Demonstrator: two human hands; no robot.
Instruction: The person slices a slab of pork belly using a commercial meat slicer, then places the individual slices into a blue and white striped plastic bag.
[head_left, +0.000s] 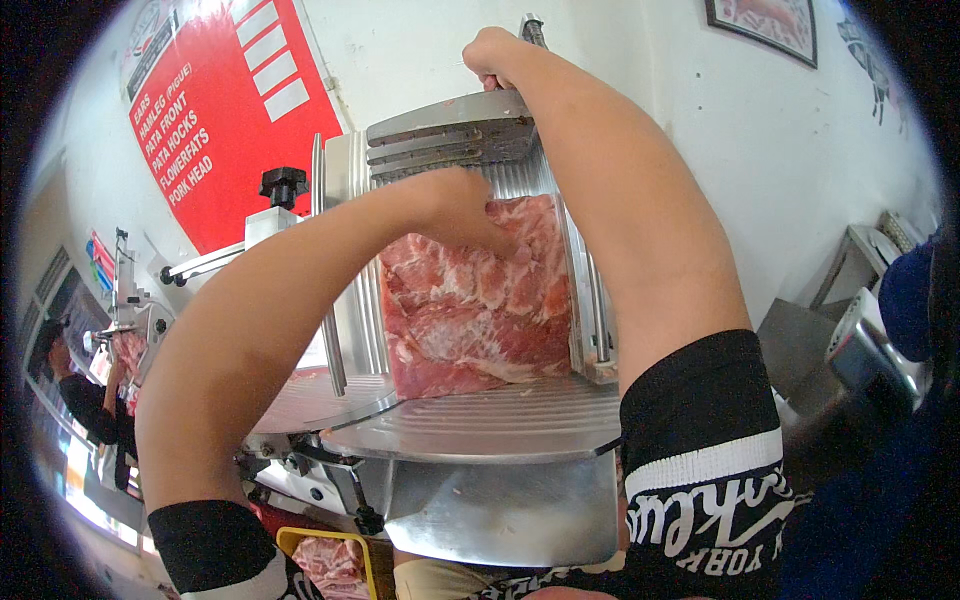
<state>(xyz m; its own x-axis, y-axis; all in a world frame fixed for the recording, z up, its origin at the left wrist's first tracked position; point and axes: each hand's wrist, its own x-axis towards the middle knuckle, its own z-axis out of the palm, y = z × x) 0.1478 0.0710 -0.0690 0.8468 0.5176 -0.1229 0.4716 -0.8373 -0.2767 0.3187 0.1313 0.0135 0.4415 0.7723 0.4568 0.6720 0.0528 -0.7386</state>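
Note:
A large slab of raw meat (480, 322) stands upright on the ribbed metal carriage (510, 420) of a meat slicer. My left hand (472, 206) lies against the upper part of the slab, with its fingers touching the meat; it is somewhat blurred. At the top of the slicer, my right hand (491, 60) is curled behind the metal meat pusher (450, 120), near a metal rod end. What its fingers close on is hidden. The pusher, with its toothed bars, sits above the slab. The slicer's ridged plate (364, 285) rises left of the meat.
A black knob (283, 187) and metal rods stand left of the slicer. Below left, a yellow container (367, 562) holds cut meat. Another person (90, 401) works at a machine at the far left. A metal machine part (862, 337) and someone in dark blue are at the right.

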